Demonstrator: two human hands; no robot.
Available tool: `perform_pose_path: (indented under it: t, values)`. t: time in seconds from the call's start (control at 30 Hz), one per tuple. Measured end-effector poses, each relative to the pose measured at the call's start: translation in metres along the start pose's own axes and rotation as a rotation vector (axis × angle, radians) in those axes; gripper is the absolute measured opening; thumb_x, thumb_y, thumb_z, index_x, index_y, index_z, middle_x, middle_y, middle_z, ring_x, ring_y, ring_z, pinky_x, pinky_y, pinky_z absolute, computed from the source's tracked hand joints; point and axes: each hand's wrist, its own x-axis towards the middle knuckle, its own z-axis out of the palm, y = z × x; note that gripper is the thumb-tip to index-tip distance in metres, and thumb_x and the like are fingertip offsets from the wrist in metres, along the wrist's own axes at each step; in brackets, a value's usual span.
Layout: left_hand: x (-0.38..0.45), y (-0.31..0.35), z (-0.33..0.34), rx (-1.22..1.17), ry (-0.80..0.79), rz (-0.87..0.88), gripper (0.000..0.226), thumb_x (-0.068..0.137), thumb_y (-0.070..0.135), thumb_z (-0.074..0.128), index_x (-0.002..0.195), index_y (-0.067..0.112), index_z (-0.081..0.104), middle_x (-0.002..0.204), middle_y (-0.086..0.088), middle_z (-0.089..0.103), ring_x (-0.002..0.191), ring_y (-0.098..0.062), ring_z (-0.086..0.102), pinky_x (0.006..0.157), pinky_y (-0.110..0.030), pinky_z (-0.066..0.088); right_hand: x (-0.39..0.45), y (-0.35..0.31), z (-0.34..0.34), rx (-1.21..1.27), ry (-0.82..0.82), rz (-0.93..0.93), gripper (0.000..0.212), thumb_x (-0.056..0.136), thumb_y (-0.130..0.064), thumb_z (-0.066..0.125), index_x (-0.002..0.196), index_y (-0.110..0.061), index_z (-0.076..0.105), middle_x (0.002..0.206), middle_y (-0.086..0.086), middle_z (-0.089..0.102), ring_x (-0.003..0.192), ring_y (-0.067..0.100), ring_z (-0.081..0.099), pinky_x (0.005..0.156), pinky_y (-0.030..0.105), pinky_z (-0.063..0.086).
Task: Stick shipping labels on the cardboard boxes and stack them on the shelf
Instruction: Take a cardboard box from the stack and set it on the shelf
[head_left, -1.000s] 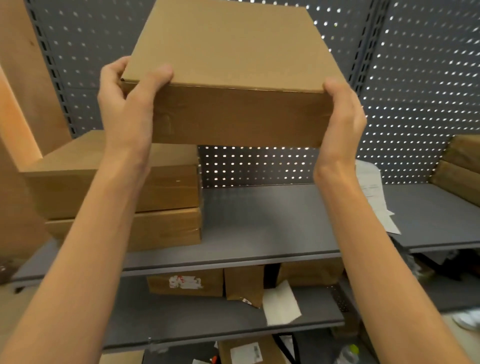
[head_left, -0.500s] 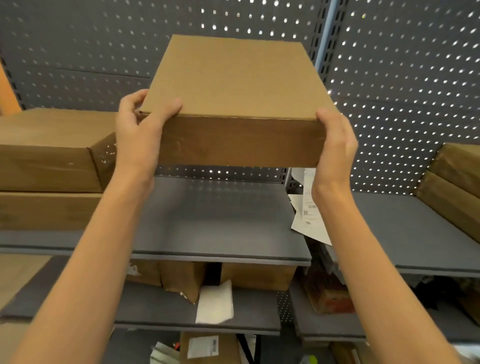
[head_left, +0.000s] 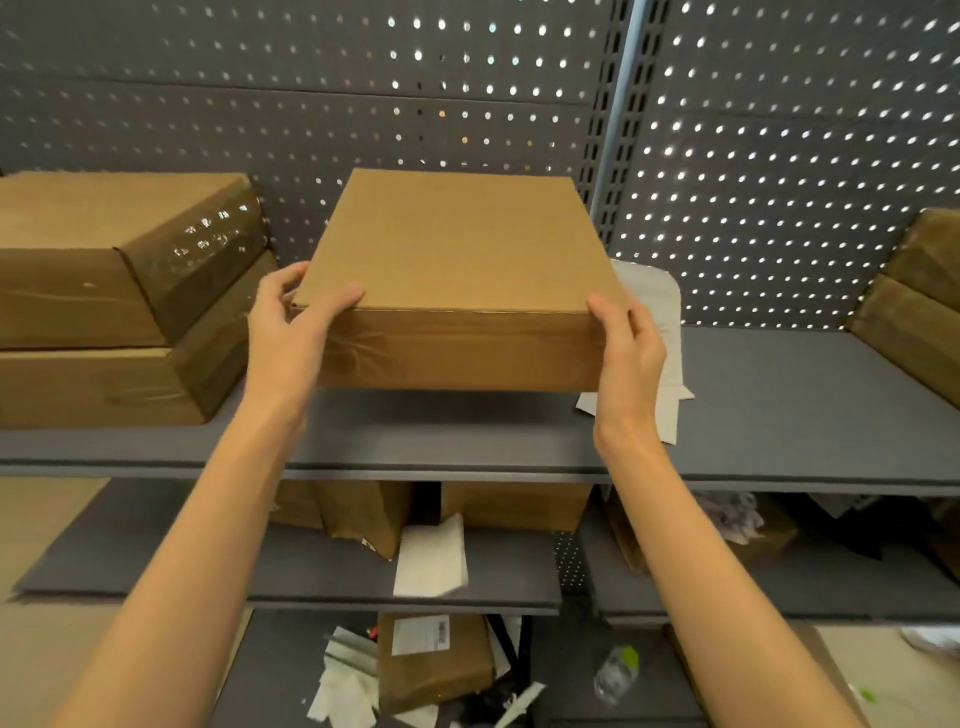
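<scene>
Now both hands grip a flat cardboard box (head_left: 452, 244) by its near corners, left hand (head_left: 291, 338) and right hand (head_left: 626, 353) each with thumb on top. It sits low over the grey shelf (head_left: 779, 415), between two stacked boxes (head_left: 104, 312) and some paper sheets (head_left: 660, 332).

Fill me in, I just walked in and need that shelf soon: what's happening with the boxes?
A person holds a plain cardboard box by its near corners, left hand and right hand, at the grey shelf. Whether it rests on the shelf is unclear. Two stacked boxes sit to its left, and white label sheets lie just to its right.
</scene>
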Motion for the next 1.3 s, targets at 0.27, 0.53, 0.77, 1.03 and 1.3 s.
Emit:
perform_pose_path:
  t: [0.27, 0.53, 0.77, 1.03, 1.3]
  values:
    - [-0.005, -0.032, -0.001, 0.015, -0.017, -0.08, 0.045, 0.08, 0.032, 0.069, 0.119, 0.028, 0.047, 0.126, 0.002, 0.05, 0.112, -0.012, 0.048, 0.092, -0.028, 0.04, -0.011, 0.029, -0.008, -0.03, 0.019, 0.077, 0.039, 0.09, -0.024, 0.057, 0.128, -0.013, 0.054, 0.117, -0.006, 0.057, 0.098, -0.004, 0.05, 0.066, -0.002, 0.041]
    - [-0.004, -0.049, 0.001, 0.034, -0.012, -0.109, 0.048, 0.082, 0.028, 0.068, 0.125, 0.023, 0.048, 0.123, 0.003, 0.049, 0.108, -0.01, 0.047, 0.078, -0.02, 0.038, -0.014, 0.042, -0.009, -0.024, 0.028, 0.113, 0.038, 0.09, -0.018, 0.058, 0.127, -0.011, 0.054, 0.117, -0.004, 0.058, 0.098, -0.004, 0.052, 0.068, 0.0, 0.042]
    - [0.0, -0.057, 0.001, 0.051, -0.026, -0.124, 0.048, 0.083, 0.03, 0.067, 0.127, 0.022, 0.047, 0.123, 0.004, 0.048, 0.107, -0.01, 0.046, 0.074, -0.018, 0.036, -0.014, 0.049, -0.006, -0.02, 0.039, 0.138, 0.037, 0.091, -0.019, 0.057, 0.127, -0.012, 0.055, 0.105, -0.017, 0.057, 0.095, -0.006, 0.052, 0.065, -0.001, 0.041]
    - [0.003, -0.057, 0.002, 0.064, -0.043, -0.138, 0.05, 0.084, 0.032, 0.065, 0.129, 0.023, 0.046, 0.124, 0.006, 0.045, 0.11, -0.01, 0.044, 0.077, -0.021, 0.035, -0.011, 0.052, -0.005, -0.027, 0.033, 0.146, 0.038, 0.092, -0.021, 0.056, 0.129, -0.013, 0.053, 0.103, -0.02, 0.054, 0.091, -0.009, 0.051, 0.061, -0.003, 0.039]
    - [0.006, -0.057, 0.001, 0.077, -0.067, -0.148, 0.05, 0.084, 0.034, 0.065, 0.128, 0.024, 0.046, 0.126, 0.005, 0.046, 0.108, -0.011, 0.045, 0.073, -0.019, 0.035, -0.008, 0.053, -0.005, -0.057, 0.035, 0.147, 0.039, 0.092, -0.022, 0.056, 0.129, -0.012, 0.052, 0.109, -0.011, 0.055, 0.094, -0.006, 0.051, 0.061, -0.003, 0.04]
